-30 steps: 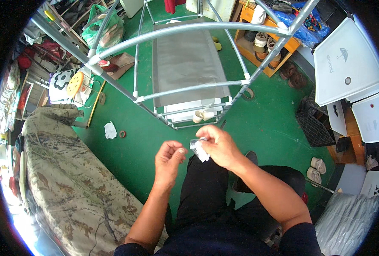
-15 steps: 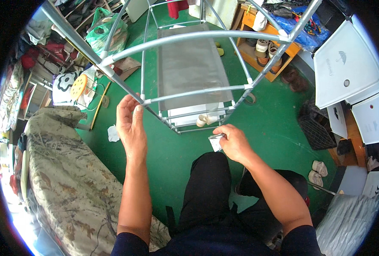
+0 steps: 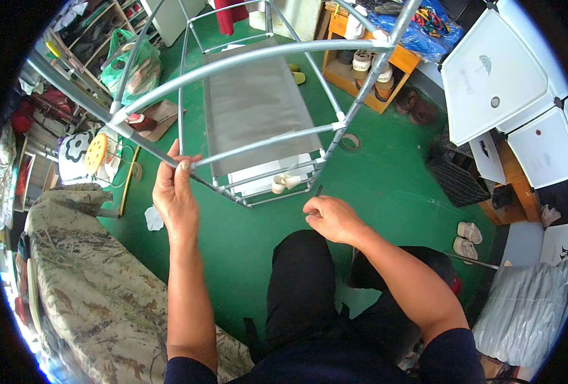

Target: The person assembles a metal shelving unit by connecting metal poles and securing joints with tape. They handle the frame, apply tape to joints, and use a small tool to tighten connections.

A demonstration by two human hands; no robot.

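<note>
Head | left hand [image 3: 176, 192] grips frame tube [image 3: 168, 163] | right hand [image 3: 330, 219] curled, contents unclear

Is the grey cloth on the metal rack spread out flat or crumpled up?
Spread out flat. The grey cloth lies smooth and stretched between the rack's side tubes. The left hand grips a front tube.

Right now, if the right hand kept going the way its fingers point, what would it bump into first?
Probably the grey tube frame: the right hand points up-left toward the frame's lower bars, where a small cream fitting sits. Depth is hard to judge, so it might pass over them.
</note>
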